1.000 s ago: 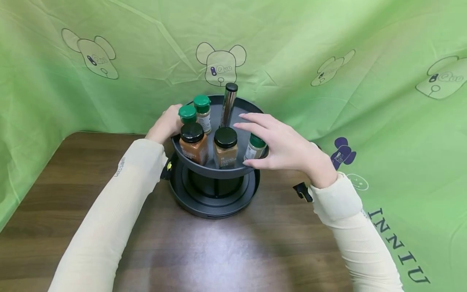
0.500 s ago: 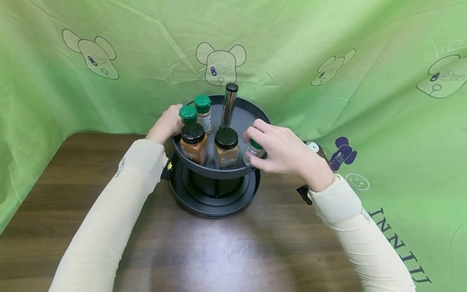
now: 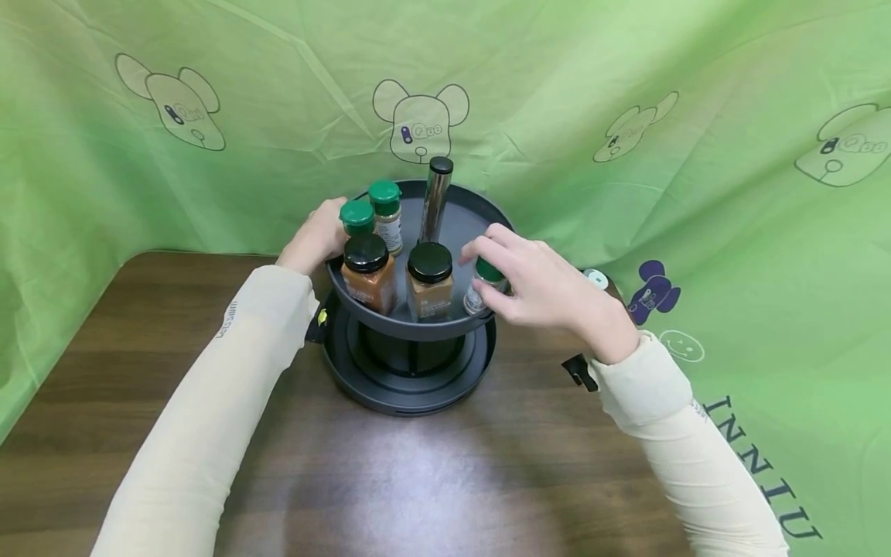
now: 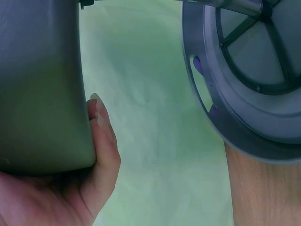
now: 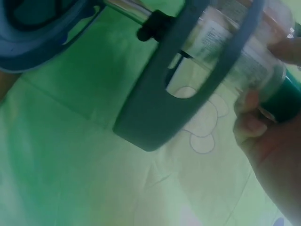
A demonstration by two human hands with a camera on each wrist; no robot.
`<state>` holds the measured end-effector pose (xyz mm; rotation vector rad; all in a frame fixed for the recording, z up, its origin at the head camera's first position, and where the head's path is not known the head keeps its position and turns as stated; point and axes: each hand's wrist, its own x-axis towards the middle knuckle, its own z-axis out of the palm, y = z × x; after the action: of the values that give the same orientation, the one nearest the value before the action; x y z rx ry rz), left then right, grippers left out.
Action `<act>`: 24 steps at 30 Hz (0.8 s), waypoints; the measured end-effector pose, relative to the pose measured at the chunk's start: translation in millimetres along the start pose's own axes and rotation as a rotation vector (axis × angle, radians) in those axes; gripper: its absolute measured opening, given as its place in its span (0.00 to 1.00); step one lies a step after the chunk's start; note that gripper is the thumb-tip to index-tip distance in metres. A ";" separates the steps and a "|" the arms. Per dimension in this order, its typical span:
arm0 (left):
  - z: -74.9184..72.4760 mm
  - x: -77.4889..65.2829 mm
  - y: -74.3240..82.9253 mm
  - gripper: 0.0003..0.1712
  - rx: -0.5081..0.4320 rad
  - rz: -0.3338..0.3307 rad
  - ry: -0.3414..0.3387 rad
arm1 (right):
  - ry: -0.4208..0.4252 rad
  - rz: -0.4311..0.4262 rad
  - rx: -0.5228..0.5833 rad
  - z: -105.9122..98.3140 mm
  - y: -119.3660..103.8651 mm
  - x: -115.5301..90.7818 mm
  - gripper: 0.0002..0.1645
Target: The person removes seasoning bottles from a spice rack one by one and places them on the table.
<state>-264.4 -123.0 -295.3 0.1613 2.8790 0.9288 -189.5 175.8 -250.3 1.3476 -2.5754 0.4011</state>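
In the head view my left hand (image 3: 316,236) holds the left rim of the upper tray (image 3: 475,213) of a dark grey two-tier turntable rack. The left wrist view has its fingers (image 4: 106,150) bent up round the tray's outer wall. My right hand (image 3: 539,286) pinches a small spice jar (image 5: 254,68) with a green cap, at the tray's right front. Thumb and fingers lie on either side of this jar just below its cap in the right wrist view. The jar stands within the tray, behind a rim with a long cut-out slot.
Two black-capped jars, one of orange powder (image 3: 369,285) and one of brown powder (image 3: 429,290), stand at the tray's front. Two green-capped jars (image 3: 385,199) are at its left. A metal post (image 3: 435,203) rises mid-tray. The lower tier (image 3: 411,402) rests on a wooden table (image 3: 390,495).
My right hand's spread fingers have drawn in round the green-capped spice jar at the right. The left hand keeps its hold on the tray rim, and the rack stays in place.
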 end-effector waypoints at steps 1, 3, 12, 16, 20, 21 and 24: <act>-0.1 -0.4 0.2 0.10 -0.004 -0.004 0.000 | -0.007 0.002 0.011 -1.4 0.7 0.3 0.16; -0.3 -1.4 0.6 0.08 -0.015 -0.011 -0.001 | -0.010 0.005 0.034 -4.6 2.3 0.3 0.19; -0.9 -0.4 1.4 0.09 -0.002 0.000 -0.005 | 0.113 0.045 0.037 -17.5 11.0 -0.2 0.18; -1.2 -0.3 1.1 0.08 -0.003 -0.003 -0.004 | 0.154 0.024 0.027 -22.1 14.1 2.7 0.16; -1.2 0.1 -0.4 0.10 -0.003 -0.002 -0.005 | 0.166 0.018 0.028 -24.6 15.6 4.6 0.16; -1.0 0.4 -0.9 0.10 -0.003 -0.002 -0.006 | 0.166 0.024 0.027 -25.2 15.6 4.7 0.16; -0.4 1.1 -1.8 0.13 0.003 0.004 -0.012 | 0.167 0.056 0.027 -27.1 15.7 4.1 0.16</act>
<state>-265.7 -124.5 -296.1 0.1723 2.8701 0.9202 -203.2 190.2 -225.8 1.1977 -2.4823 0.5359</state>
